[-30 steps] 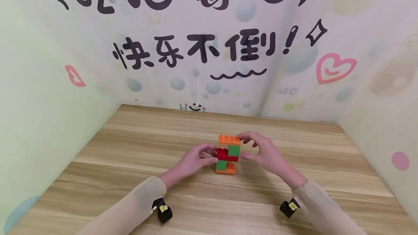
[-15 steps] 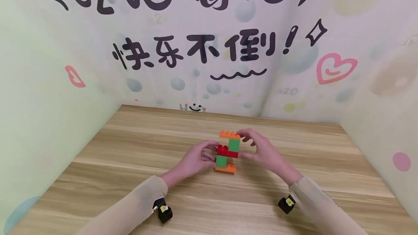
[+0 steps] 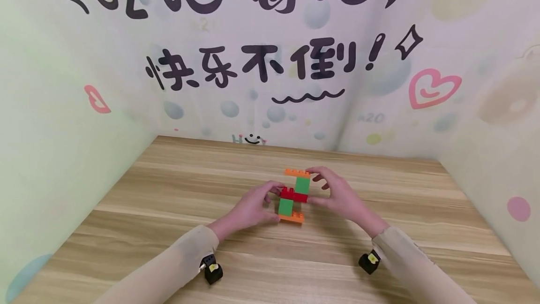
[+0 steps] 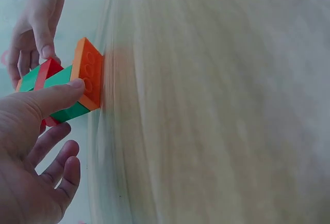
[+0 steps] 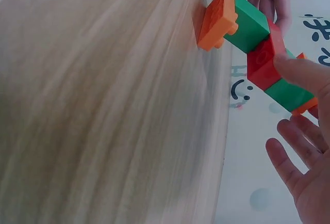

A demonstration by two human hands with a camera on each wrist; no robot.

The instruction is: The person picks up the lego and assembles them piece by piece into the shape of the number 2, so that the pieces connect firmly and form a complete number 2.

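A small tower of plastic building bricks stands upright on the light wood-grain table, roughly at its middle. From the bottom up it consists of an orange base plate, a green brick, a red brick, a second green brick offset to the right, and an orange top plate.

The left hand is at the tower's left side. Its thumb tip lies against the lower green brick in the left wrist view, and its forefinger reaches the red brick; the remaining fingers are loosely curled and hold nothing.

The right hand is at the tower's right side, forefinger tip on the edge of the orange top plate and thumb against the red brick, pinching the upper part. Its other fingers are spread and free.

In the right wrist view the base plate appears to rest on the table; the blur prevents certainty.

A printed backdrop with black characters, a pink heart and bubbles encloses the table on three sides.
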